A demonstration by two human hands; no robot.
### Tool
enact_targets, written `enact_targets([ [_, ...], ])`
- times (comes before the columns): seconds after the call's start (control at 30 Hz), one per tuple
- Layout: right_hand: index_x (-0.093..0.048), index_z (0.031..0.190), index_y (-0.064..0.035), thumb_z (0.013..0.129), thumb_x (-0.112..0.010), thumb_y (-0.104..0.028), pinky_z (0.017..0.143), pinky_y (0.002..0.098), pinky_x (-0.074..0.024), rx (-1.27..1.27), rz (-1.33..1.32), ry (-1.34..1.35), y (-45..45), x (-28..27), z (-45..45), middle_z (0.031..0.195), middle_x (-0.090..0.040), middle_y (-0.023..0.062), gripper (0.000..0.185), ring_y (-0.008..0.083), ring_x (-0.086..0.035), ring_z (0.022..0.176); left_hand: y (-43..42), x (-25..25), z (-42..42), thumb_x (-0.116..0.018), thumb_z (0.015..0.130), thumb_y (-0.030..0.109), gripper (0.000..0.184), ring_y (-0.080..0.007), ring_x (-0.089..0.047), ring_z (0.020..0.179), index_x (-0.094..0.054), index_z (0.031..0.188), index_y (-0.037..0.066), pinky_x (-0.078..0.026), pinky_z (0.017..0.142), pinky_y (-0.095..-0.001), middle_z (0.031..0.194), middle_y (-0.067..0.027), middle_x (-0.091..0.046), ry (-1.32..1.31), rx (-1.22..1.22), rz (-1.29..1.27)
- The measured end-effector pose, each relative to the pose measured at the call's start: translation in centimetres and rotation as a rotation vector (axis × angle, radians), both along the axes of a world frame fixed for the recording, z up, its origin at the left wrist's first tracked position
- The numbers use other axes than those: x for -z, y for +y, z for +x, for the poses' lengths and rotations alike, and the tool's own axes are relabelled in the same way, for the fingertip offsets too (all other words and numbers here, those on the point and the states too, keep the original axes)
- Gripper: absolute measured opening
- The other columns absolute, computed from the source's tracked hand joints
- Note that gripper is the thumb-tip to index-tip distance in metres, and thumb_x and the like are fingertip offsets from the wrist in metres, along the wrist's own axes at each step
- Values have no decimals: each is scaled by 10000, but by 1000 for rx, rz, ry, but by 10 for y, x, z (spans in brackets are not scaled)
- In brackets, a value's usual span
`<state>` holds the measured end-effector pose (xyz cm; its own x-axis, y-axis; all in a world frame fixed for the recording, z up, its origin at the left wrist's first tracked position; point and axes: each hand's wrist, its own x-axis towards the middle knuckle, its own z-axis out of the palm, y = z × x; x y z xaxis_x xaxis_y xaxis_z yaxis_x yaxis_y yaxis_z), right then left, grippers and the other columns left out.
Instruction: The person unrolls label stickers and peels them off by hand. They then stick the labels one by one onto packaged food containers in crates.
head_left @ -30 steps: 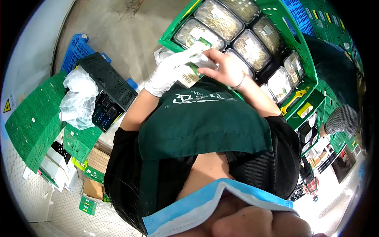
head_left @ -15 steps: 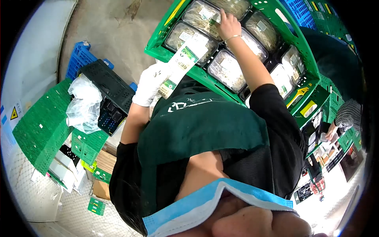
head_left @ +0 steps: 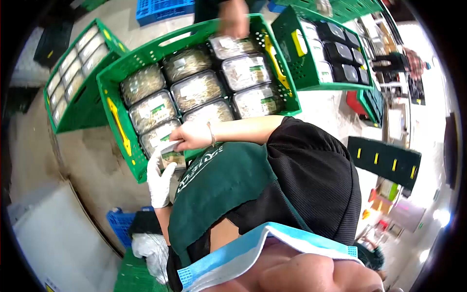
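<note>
My left hand (head_left: 161, 179), in a white glove, holds a strip of green-and-white labels (head_left: 173, 158) between thumb and fingers at the near left corner of a green crate (head_left: 108, 93). Bare and wearing a bracelet, my right hand (head_left: 192, 135) is closed on the white end of the strip, right beside the glove. Under both hands lies a clear-lidded food tray (head_left: 154, 133), partly hidden. Several similar trays fill the crate, holding pale, stringy food; some, such as the right-hand tray (head_left: 257, 101), bear green-and-white labels.
Another person's hand (head_left: 233, 20), blurred, is over the crate's far side. A second green crate (head_left: 90, 109) of trays stands left, and a third crate (head_left: 287, 53) with black trays stands right. A blue pallet (head_left: 163, 10) lies beyond. White plastic (head_left: 152, 250) hangs at lower left.
The view has swung round over the crate. My right hand has come back from a far tray to the label strip by my left hand. Another person's hand now shows over the crate.
</note>
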<state>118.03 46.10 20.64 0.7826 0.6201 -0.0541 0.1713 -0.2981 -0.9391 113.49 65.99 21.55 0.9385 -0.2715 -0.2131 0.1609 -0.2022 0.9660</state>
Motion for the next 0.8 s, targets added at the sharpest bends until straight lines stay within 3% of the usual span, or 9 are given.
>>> enact_targets([
  [0.13, -544, 885, -32, 691, -603, -173, 611, 322, -442, 124, 87, 57, -17, -15, -32, 755, -589, 130, 247, 246, -578, 690, -42, -12, 2, -548, 754, 12, 244, -120, -508, 794, -493, 991, -8, -401, 718, -234, 874, -55, -549, 153, 6, -195],
  [0.23, -547, 875, -29, 669, -616, -183, 586, 318, -442, 229, -67, 18, -30, -27, -50, 713, -581, 121, 266, 235, -576, 659, -56, -4, 0, -529, 765, -3, 147, -104, -520, 735, -527, 911, -18, -414, 665, -220, 825, -54, -568, 77, 11, -158],
  [0.47, -528, 783, -25, 656, -619, -252, 597, 399, -429, 346, -134, -139, -52, -26, -81, 680, -550, 176, 276, 341, -546, 664, -87, -21, -7, -562, 751, 58, 67, -93, -500, 650, -594, 793, 17, -410, 598, -231, 703, -23, -559, -86, 110, -62],
  [0.53, -537, 783, -34, 663, -621, -268, 592, 377, -437, 448, -158, -104, -53, -34, -84, 658, -551, 153, 276, 302, -558, 644, -79, -1, -1, -557, 741, 53, 59, -92, -435, 620, -573, 794, 34, -389, 573, -247, 665, -10, -500, -264, 160, 45],
  [0.67, -579, 762, -25, 675, -633, -191, 547, 302, -443, 482, -50, 43, -62, -47, -81, 636, -570, 123, 195, 227, -564, 571, -96, -32, -8, -557, 749, 70, 149, -72, -445, 635, -573, 891, 25, -384, 568, -230, 722, -2, -532, -125, 151, -188],
  [0.7, -581, 761, -24, 680, -629, -199, 551, 301, -447, 502, -51, 57, -64, -45, -79, 634, -571, 124, 198, 228, -565, 573, -85, -19, -6, -562, 755, 81, 159, -65, -451, 633, -575, 902, 24, -388, 566, -228, 725, 0, -544, -160, 203, 14],
  [0.73, -584, 760, -23, 691, -621, -214, 561, 303, -451, 430, -237, -131, -69, -59, -73, 651, -575, 131, 207, 231, -567, 580, -86, -16, -7, -573, 760, 97, 125, -52, -442, 586, -587, 855, 17, -380, 527, -215, 691, 6, -550, -175, 78, 129],
  [0.77, -588, 766, -25, 687, -618, -214, 571, 310, -453, 444, -205, -167, -68, -60, -69, 664, -575, 140, 207, 237, -568, 583, -88, -15, -9, -585, 754, 95, 95, -49, -435, 549, -592, 788, 7, -357, 486, -202, 649, 7, -541, -232, 45, -105],
  [0.8, -591, 772, -30, 681, -619, -205, 578, 313, -454, 426, -150, -123, -69, -61, -65, 670, -577, 138, 199, 239, -571, 593, -82, -8, -10, -592, 750, 98, 97, -54, -438, 551, -586, 752, 1, -364, 492, -206, 648, 0, -542, -77, 5, -73],
])
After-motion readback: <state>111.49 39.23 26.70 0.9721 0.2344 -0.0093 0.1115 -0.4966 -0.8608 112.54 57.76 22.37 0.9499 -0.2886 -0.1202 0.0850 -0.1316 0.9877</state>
